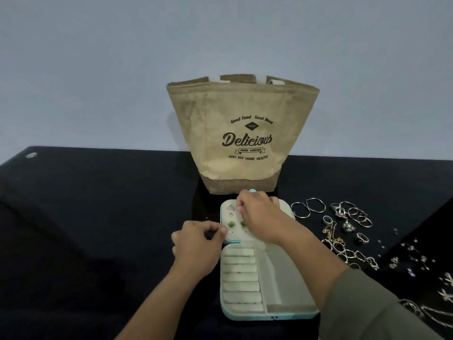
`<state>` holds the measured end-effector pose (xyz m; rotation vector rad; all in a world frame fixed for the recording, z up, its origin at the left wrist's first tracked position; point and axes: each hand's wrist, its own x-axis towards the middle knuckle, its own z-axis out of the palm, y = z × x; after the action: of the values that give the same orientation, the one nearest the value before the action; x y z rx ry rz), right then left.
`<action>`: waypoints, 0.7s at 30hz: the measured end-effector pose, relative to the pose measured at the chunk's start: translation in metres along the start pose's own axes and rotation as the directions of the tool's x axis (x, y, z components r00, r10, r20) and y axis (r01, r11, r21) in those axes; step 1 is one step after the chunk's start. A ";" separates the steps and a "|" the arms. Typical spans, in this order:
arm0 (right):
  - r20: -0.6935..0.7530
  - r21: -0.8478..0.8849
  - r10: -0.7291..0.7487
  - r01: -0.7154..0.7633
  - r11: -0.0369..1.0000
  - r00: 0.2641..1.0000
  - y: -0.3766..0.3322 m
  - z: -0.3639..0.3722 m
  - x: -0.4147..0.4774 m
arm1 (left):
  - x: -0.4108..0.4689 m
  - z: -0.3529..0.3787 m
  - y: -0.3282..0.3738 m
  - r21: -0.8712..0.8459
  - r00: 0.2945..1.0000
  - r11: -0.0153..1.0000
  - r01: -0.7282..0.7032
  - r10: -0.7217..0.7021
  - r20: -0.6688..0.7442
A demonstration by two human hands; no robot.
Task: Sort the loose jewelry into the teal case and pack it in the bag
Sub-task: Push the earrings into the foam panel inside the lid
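**Earrings going in, most of the pile still waiting**

The teal case (245,316) is laid open on the dark table (98,217), near centre, with the bag (242,138) stood upright just beyond its far end. The left edge of the earring panel (284,209), in the far half of the case, is pinched between thumb and fingers of the left hand (196,244). The right hand (262,217) is brought down over the same panel with its fingers curled. Whether a small earring is gripped under them cannot be told, as the fingertips are hidden.

A start has been made: a heart stud (230,207) and two green studs (231,225) are already seated on the panel.

Plenty is left. The ring rolls (241,278) in the near half are bare, and so is the side compartment (286,285). The loose jewelry (343,227), hoops, rings and chains, is spread out to the right of the case. After that, the case must be closed and placed in the bag.
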<state>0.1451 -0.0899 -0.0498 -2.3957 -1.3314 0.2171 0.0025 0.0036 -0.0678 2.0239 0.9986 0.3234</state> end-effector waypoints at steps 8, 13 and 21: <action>0.008 0.031 0.010 -0.010 0.999 1.000 0.000 -0.001 0.007 | -0.004 0.002 0.012 0.078 1.000 0.997 0.007 -0.008 0.008; -0.068 0.062 -0.016 0.020 0.998 0.998 -0.004 -0.007 0.003 | -0.006 0.007 0.013 0.243 0.992 0.964 -0.103 0.117 -0.045; -0.164 0.050 -0.074 0.083 0.995 0.984 -0.012 -0.021 -0.005 | -0.011 0.016 0.011 0.235 0.971 0.964 -0.124 0.167 -0.170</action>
<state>0.1398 -0.0934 -0.0263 -2.2564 -1.3236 0.0359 0.0100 -0.0171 -0.0682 2.3108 1.0403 0.5096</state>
